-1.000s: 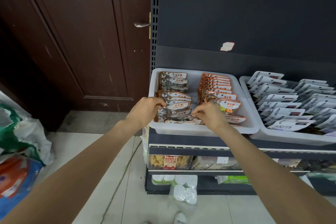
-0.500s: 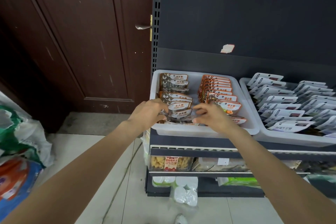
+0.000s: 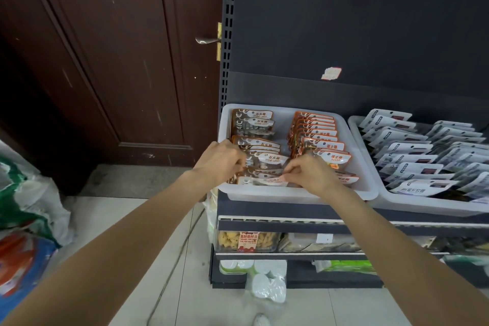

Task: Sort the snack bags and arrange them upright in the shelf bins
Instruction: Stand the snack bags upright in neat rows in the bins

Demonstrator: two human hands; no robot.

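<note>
Most bags in my left bin [image 3: 296, 194] already stand in rows; my left hand [image 3: 221, 160] and right hand [image 3: 308, 172] pinch the front candy bags [image 3: 260, 181], which lie flat.

A shelf unit [image 3: 344, 222] stands to the right of a door [image 3: 111, 61]. On its top shelf sit two bins side by side. The left bin [image 3: 291, 194] holds two rows of snack bags: the left row [image 3: 255, 137] and the right row [image 3: 317, 135]. Both hands reach into the front of this bin. The left hand [image 3: 219, 160] holds the front bags of the left row, and the right hand [image 3: 308, 171] pinches the front bag [image 3: 262, 180] (it lies almost flat). The right bin [image 3: 423, 205] holds more bags [image 3: 412, 148]. Lower shelves hold boxes [image 3: 247, 241]. Big sacks [image 3: 23, 209] lie on the floor [image 3: 206, 304] at the far left.
</note>
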